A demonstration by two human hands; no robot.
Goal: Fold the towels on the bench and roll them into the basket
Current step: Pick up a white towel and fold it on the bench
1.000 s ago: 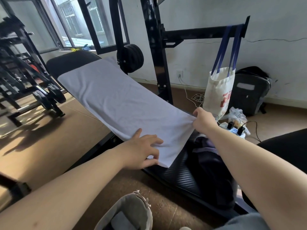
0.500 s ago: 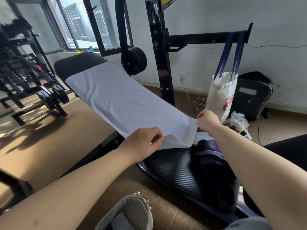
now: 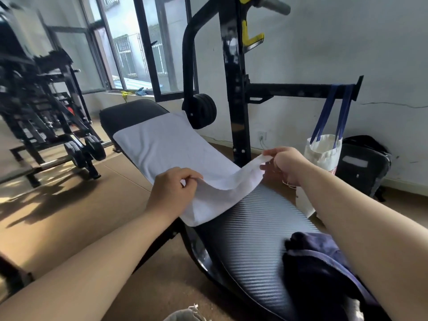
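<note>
Folding step under way: left hand [image 3: 172,193] and right hand [image 3: 286,164] each pinch a near corner of the towel [image 3: 171,154], lifted off the bench [image 3: 254,228]; next, carry that edge to the far end.

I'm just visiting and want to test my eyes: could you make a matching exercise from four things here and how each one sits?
Things:
1 white towel
2 dark blue cloth
3 tote bag
4 black backpack

States:
A hangs from the rack bar
B sits on the floor
C near edge pinched up by left hand and right hand
D lies bunched on the bench

Pairs: 1-C; 2-D; 3-A; 4-B
</note>
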